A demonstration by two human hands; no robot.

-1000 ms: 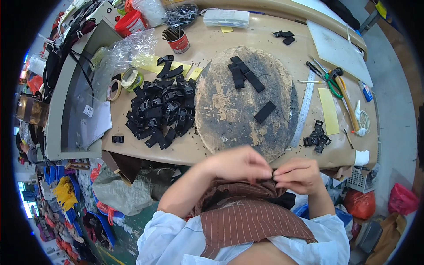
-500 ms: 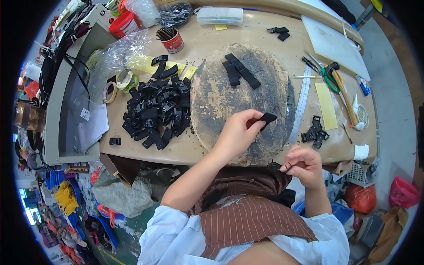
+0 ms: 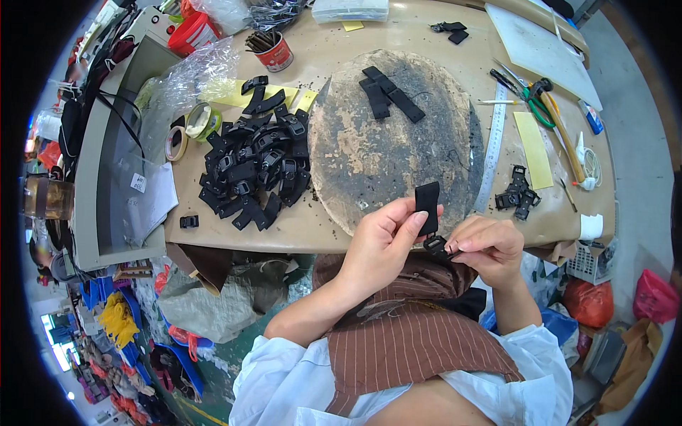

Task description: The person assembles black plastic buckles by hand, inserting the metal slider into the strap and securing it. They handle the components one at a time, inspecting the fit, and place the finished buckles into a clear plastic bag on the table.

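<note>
My left hand (image 3: 389, 238) pinches a short black strap (image 3: 427, 206), which stands upright between thumb and fingers. Close beside it, my right hand (image 3: 490, 247) grips a small black plastic buckle (image 3: 435, 245). The buckle meets the lower end of the strap; whether the strap passes through it cannot be made out. Both hands are over the near edge of a round, worn wooden block (image 3: 369, 156). Loose black straps (image 3: 392, 98) lie crossed on the far part of that block. Left of it is a heap of black straps with buckles (image 3: 259, 167).
Several black buckles (image 3: 517, 193) lie at the right. Beyond them are a yellow strip (image 3: 533, 149), a hammer (image 3: 561, 135), green-handled pliers (image 3: 538, 106) and a steel ruler (image 3: 495, 142). A red can of rods (image 3: 273, 55) and a tape roll (image 3: 175, 143) are at the left.
My left hand has moved down and right, turning the strap upright. My right hand has brought the buckle up to the strap's lower end. The view has shifted slightly.
</note>
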